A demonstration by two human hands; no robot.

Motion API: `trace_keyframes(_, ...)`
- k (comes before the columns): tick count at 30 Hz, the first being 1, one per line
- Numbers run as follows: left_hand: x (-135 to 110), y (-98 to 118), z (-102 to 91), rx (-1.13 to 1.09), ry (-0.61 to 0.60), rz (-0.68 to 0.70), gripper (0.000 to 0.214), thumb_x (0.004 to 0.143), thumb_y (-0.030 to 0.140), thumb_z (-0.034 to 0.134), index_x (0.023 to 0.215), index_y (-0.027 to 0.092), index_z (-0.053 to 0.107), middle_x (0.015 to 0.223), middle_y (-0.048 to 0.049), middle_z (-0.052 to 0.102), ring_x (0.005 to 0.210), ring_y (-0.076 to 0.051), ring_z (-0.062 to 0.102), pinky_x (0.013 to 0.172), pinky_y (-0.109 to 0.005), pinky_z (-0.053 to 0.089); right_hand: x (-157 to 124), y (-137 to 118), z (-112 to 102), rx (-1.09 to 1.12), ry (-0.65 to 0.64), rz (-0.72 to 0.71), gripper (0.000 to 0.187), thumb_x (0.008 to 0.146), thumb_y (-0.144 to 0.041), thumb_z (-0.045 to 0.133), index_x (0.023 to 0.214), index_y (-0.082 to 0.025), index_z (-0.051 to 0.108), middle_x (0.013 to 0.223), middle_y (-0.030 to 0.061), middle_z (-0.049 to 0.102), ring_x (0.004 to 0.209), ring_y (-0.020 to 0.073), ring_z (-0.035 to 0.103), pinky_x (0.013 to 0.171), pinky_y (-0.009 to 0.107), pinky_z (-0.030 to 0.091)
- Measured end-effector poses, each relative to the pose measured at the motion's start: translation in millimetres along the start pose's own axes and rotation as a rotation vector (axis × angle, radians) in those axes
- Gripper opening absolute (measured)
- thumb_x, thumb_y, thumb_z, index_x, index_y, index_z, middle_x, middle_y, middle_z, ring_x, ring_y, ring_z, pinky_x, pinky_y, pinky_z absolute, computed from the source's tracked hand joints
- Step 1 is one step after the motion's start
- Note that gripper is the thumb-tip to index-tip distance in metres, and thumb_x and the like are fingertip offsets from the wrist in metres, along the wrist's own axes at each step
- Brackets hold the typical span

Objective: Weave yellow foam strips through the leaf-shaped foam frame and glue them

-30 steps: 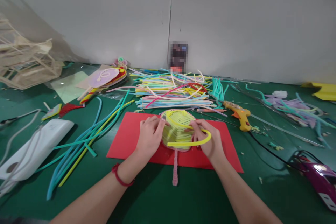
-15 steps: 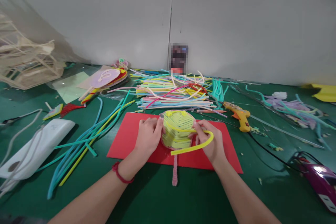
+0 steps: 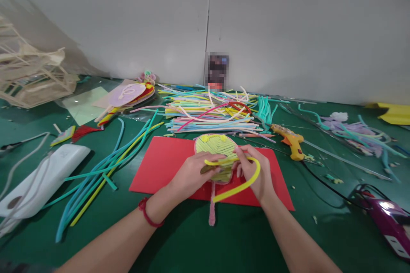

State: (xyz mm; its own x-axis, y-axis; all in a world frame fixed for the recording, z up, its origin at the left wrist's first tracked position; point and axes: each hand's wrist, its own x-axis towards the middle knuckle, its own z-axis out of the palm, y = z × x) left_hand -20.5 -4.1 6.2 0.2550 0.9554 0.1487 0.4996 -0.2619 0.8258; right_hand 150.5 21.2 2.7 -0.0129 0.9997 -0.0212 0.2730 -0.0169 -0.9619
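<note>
A round fan covered in rows of yellow pipe cleaner, with a pink fuzzy handle, lies on a red sheet on the green table. My left hand rests on the fan's lower part, fingers pressing on the rows and on one end of a loose yellow pipe cleaner. My right hand pinches that same pipe cleaner, which loops out to the right and back below the fan.
A heap of coloured pipe cleaners lies behind the sheet, long blue and yellow ones to its left. A yellow glue gun with a black cord sits to the right, a purple tool at far right, a white box at left.
My left hand slid from the fan's left edge onto its lower middle. The yellow pipe cleaner's loop swung lower, and the fan now lies flatter on the sheet.
</note>
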Motion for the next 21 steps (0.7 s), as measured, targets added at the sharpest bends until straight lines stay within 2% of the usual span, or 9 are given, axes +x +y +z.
trace_keyframes(3,1,2,-1.5,-0.132,0.044,-0.061,0.024,0.081,0.031,0.046,0.087,0.023,0.069,0.091,-0.0027,0.069,0.084,-0.016,0.061,0.077,-0.026,0.047,2,2,0,0.026,-0.007,0.02,0.036,0.075,-0.053,0.051,0.075,-0.017,0.056,0.039,-0.003,0.051,0.03,0.0092,0.043,0.032,0.019,0.033)
trace_keyframes(5,3,3,-3.4,-0.197,0.109,-0.128,0.027,0.081,0.031,0.046,0.072,0.02,0.069,0.085,-0.0028,0.07,0.08,-0.016,0.062,0.074,-0.026,0.048,4,2,0,0.086,-0.027,0.053,0.037,0.073,-0.053,0.053,0.076,-0.017,0.057,0.037,-0.0045,0.047,0.029,0.0081,0.04,0.031,0.019,0.031)
trace_keyframes(7,5,2,-5.5,-0.263,0.193,-0.204,0.029,0.08,0.033,0.047,0.066,0.019,0.068,0.076,-0.003,0.069,0.074,-0.016,0.061,0.07,-0.025,0.048,7,3,-2,0.2,-0.026,0.093,0.038,0.071,-0.054,0.056,0.075,-0.016,0.057,0.035,-0.0061,0.044,0.027,0.0067,0.036,0.03,0.018,0.027)
trace_keyframes(10,9,-2,-7.8,-0.409,0.329,-0.297,0.028,0.078,0.037,0.05,0.074,0.016,0.068,0.066,-0.0027,0.066,0.066,-0.014,0.059,0.065,-0.024,0.047,12,4,-7,0.461,0.007,0.157,0.04,0.071,-0.057,0.054,0.067,-0.017,0.054,0.035,-0.0064,0.042,0.028,0.0056,0.033,0.03,0.017,0.022)
trace_keyframes(14,11,-10,-7.6,-0.633,0.447,-0.357,0.029,0.074,0.04,0.056,0.074,0.013,0.066,0.07,-0.0046,0.065,0.068,-0.013,0.058,0.067,-0.025,0.046,18,6,-16,0.731,0.008,0.199,0.045,0.073,-0.061,0.049,0.06,-0.018,0.048,0.034,-0.0065,0.039,0.029,0.005,0.029,0.032,0.018,0.021)
trace_keyframes(17,12,-12,-7.1,-0.777,0.474,-0.386,0.031,0.072,0.042,0.059,0.079,0.013,0.065,0.074,-0.0056,0.065,0.069,-0.013,0.058,0.067,-0.026,0.045,20,7,-19,0.813,0.019,0.207,0.044,0.072,-0.061,0.05,0.06,-0.019,0.046,0.035,-0.0072,0.036,0.029,0.005,0.026,0.032,0.019,0.019)
trace_keyframes(21,11,-9,-10.5,-0.839,0.454,-0.372,0.031,0.074,0.042,0.056,0.082,0.013,0.065,0.077,-0.0066,0.066,0.072,-0.014,0.059,0.068,-0.026,0.045,22,7,-21,0.83,0.002,0.174,0.044,0.072,-0.061,0.05,0.059,-0.019,0.045,0.035,-0.0081,0.034,0.028,0.0045,0.023,0.03,0.019,0.018)
